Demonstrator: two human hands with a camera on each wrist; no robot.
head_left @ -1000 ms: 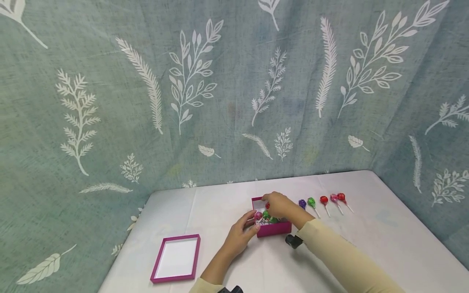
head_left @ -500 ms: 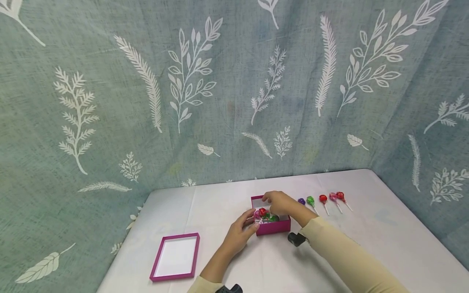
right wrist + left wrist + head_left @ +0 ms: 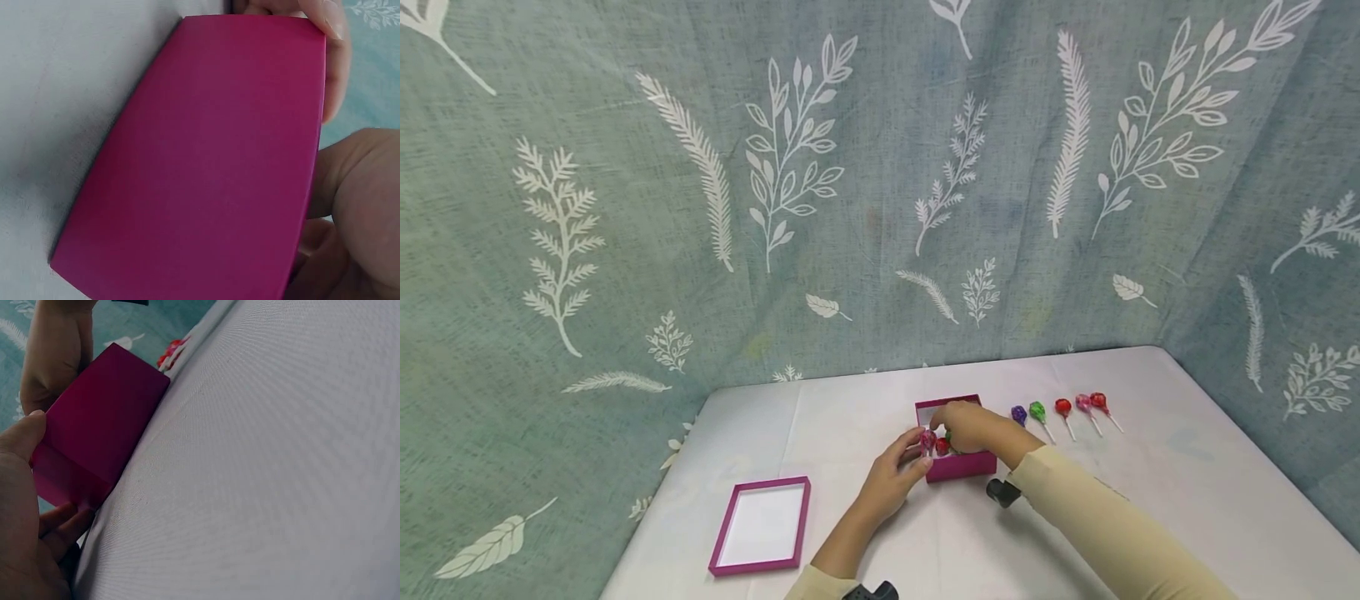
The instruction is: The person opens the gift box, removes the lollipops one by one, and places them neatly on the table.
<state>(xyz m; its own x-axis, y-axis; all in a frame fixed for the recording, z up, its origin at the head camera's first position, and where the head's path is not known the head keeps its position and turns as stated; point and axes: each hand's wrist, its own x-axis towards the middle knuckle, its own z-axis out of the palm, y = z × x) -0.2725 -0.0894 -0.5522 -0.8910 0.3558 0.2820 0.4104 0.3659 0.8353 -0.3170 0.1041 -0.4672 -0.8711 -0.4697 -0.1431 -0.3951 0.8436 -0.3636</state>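
Observation:
A magenta box (image 3: 961, 468) without its lid stands on the white-covered table, with several lollipops inside. My left hand (image 3: 883, 487) holds it by the left side, thumb at the near corner and rim, other fingers low along the side, as the left wrist view shows. Over the near rim, my right hand (image 3: 973, 427) reaches down into the box. Its fingertips are hidden among the sweets, so I cannot tell whether they pinch one. Beside the left fingers, a pink lollipop (image 3: 928, 439) shows at the box's left edge, with a red lollipop (image 3: 942, 447) just right of it.
To the right of the box lie a purple lollipop (image 3: 1018, 414), a green one (image 3: 1037, 411), a red one (image 3: 1063, 407), a pink one (image 3: 1083, 402) and another red one (image 3: 1099, 401). The upturned lid (image 3: 721, 533) lies front left. A patterned curtain (image 3: 865, 208) hangs behind the table.
My right hand has shifted lower and nearer inside the box, uncovering its far rim. The red lollipop inside has moved nearer, and the pink one shows more fully. My left hand stays put.

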